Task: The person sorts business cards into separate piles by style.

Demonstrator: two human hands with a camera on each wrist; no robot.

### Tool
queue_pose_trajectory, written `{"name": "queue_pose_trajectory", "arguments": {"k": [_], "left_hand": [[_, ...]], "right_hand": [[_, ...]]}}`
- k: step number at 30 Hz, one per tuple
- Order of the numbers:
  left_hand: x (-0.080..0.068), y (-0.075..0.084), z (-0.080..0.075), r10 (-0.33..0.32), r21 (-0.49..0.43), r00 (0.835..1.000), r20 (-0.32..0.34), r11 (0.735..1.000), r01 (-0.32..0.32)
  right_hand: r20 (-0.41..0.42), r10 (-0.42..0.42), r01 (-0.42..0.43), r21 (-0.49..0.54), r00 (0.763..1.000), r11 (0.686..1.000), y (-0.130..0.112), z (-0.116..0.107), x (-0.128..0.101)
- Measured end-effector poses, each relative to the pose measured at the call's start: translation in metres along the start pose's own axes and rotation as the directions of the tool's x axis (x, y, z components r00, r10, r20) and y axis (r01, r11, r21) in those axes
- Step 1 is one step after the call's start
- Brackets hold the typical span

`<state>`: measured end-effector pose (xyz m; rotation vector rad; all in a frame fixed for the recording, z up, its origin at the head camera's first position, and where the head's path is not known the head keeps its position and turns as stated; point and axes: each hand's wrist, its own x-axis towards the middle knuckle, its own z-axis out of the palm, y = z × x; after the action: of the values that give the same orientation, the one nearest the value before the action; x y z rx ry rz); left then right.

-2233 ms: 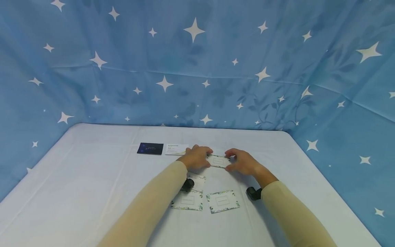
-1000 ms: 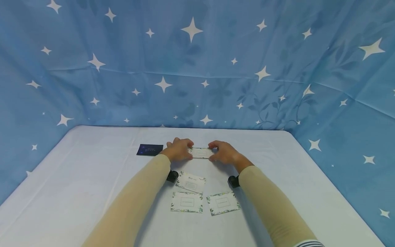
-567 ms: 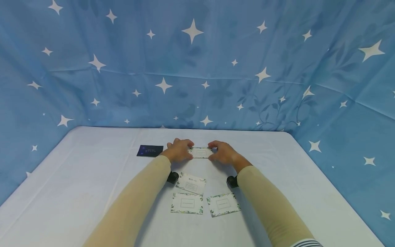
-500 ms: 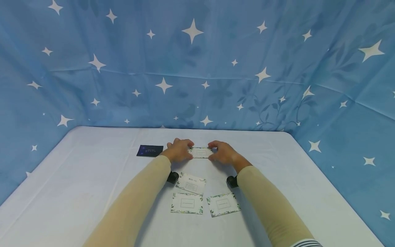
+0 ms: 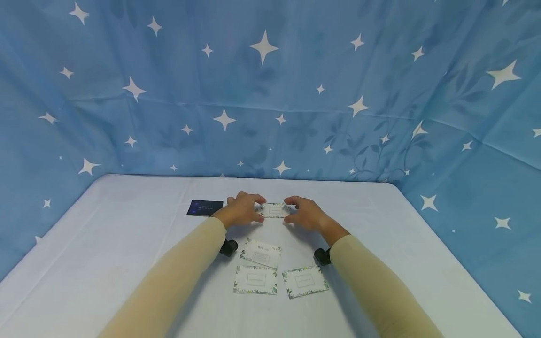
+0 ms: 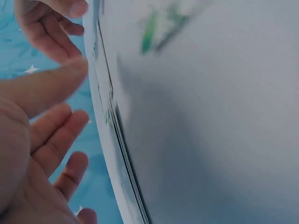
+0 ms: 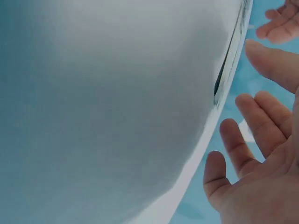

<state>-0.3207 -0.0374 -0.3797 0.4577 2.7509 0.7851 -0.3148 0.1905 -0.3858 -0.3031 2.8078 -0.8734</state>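
Note:
A small white card with a leafy border (image 5: 274, 210) lies flat toward the far side of the white table (image 5: 127, 244). My left hand (image 5: 243, 210) sits at its left end and my right hand (image 5: 306, 214) at its right end, fingertips by the card's edges. In the left wrist view my left hand (image 6: 42, 130) shows a straight thumb and loosely spread fingers holding nothing. My right hand (image 7: 261, 154) looks the same in the right wrist view. A dark blue card (image 5: 204, 207) lies just left of my left hand.
Three more white cards lie nearer me: one with print (image 5: 260, 252), and two leafy-bordered ones (image 5: 255, 280) (image 5: 305, 280) side by side. Blue star-patterned cloth (image 5: 270, 94) walls the table at the back and both sides.
Both hands carried the leafy card from mid-table to the far side, beside the dark card. In the last half second both wrists drew back slightly toward me; the card stayed put.

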Motion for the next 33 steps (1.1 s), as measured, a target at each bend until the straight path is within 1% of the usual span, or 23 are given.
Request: {"name": "queue_pose_trajectory", "arguments": {"k": [4,8,11,14,16,19,20,24,28,30,33], "left_hand": [[-0.011,-0.009,-0.003,0.022,-0.007,1.000,0.021,1.000,-0.022],[-0.026,-0.014,-0.006,0.031,-0.005,0.999,0.039,1.000,-0.031],[-0.039,-0.017,-0.006,0.060,-0.001,0.997,0.050,0.998,-0.060],[-0.050,-0.019,-0.004,0.103,0.003,0.993,0.063,0.995,-0.104],[-0.058,-0.020,-0.002,0.121,0.000,0.990,0.075,0.993,-0.121],[-0.069,-0.020,0.002,0.124,0.001,0.988,0.088,0.992,-0.124],[-0.072,-0.021,0.003,0.115,0.001,0.989,0.091,0.993,-0.116],[-0.079,-0.021,0.007,0.104,0.005,0.990,0.097,0.995,-0.105],[-0.082,-0.022,0.009,0.105,0.029,0.990,0.099,0.994,-0.109],[-0.082,-0.022,0.010,0.107,0.045,0.989,0.097,0.993,-0.112],[-0.084,-0.021,0.011,0.103,0.058,0.991,0.087,0.992,-0.109]], "right_hand": [[0.004,-0.050,0.050,0.004,0.999,0.999,-0.006,0.002,-0.015],[0.016,-0.106,0.106,0.007,0.994,0.994,-0.012,0.004,-0.033],[0.026,-0.126,0.125,0.022,0.992,0.992,-0.017,0.008,-0.045],[0.050,-0.115,0.113,0.041,0.992,0.993,-0.022,0.013,-0.057],[0.073,-0.120,0.117,0.045,0.990,0.992,-0.025,0.016,-0.065],[0.114,-0.136,0.134,0.024,0.984,0.991,-0.029,0.022,-0.074],[0.125,-0.143,0.143,0.013,0.982,0.990,-0.030,0.024,-0.076],[0.152,-0.157,0.168,-0.061,0.976,0.984,-0.033,0.028,-0.080],[0.160,-0.162,0.185,-0.142,0.974,0.972,-0.035,0.029,-0.082],[0.160,-0.169,0.195,-0.167,0.973,0.966,-0.035,0.029,-0.082],[0.155,-0.177,0.203,-0.175,0.972,0.963,-0.035,0.029,-0.082]]}}
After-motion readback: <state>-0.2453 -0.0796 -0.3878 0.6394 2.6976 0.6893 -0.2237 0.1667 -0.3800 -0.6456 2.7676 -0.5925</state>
